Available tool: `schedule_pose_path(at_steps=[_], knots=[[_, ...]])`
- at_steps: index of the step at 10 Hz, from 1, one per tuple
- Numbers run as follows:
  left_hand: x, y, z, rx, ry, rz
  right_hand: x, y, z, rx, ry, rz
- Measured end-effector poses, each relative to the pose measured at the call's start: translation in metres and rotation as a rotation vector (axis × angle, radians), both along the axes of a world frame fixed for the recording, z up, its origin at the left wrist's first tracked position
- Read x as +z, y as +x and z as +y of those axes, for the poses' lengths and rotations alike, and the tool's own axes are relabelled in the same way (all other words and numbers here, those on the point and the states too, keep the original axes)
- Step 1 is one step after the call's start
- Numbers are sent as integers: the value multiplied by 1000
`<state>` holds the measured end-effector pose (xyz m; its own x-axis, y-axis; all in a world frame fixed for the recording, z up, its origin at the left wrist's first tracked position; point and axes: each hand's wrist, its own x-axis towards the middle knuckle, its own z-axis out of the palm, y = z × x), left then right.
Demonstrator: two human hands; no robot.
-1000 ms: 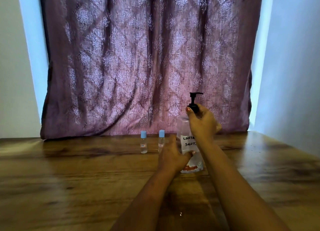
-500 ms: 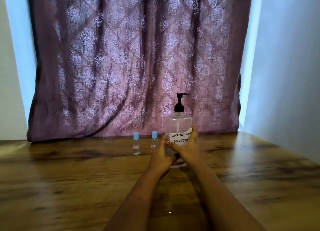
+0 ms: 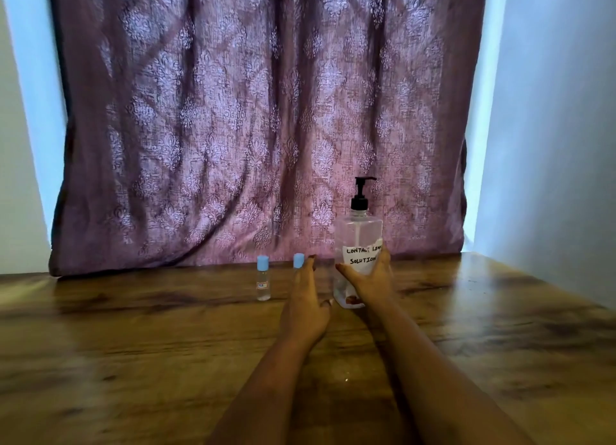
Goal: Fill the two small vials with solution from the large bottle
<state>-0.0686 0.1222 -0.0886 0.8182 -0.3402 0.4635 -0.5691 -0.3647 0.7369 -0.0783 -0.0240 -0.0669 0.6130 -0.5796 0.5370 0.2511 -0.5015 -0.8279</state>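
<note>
On the wooden table (image 3: 133, 344), before the purple curtain (image 3: 233, 128), the right hand (image 3: 370, 281) wraps thumb and fingers round the upright pump bottle (image 3: 358, 234) marked as contact solution. The left hand (image 3: 305, 298) lies open with straight fingers, its tips at the right vial (image 3: 298, 260) and hiding that vial's body. The left vial (image 3: 263, 279) stands alone just beside.

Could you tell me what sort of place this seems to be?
Probably a room in a home, not a lab: a wooden table, a patterned purple curtain lit from behind, and plain pale walls.
</note>
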Motion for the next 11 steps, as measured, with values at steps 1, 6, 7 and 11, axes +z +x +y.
schedule_pose_path(at_steps=[1,6,7,11], knots=[[-2,4,-1,16,31,-29,-2,8,-6,-4,-5,-16],[3,5,-5,69,133,-152,-6,25,-19,-12,18,-10],[4,1,-4,89,157,-151,-13,19,-14,26,93,38],[26,-13,13,221,166,-248,7,-36,20,-14,-33,52]])
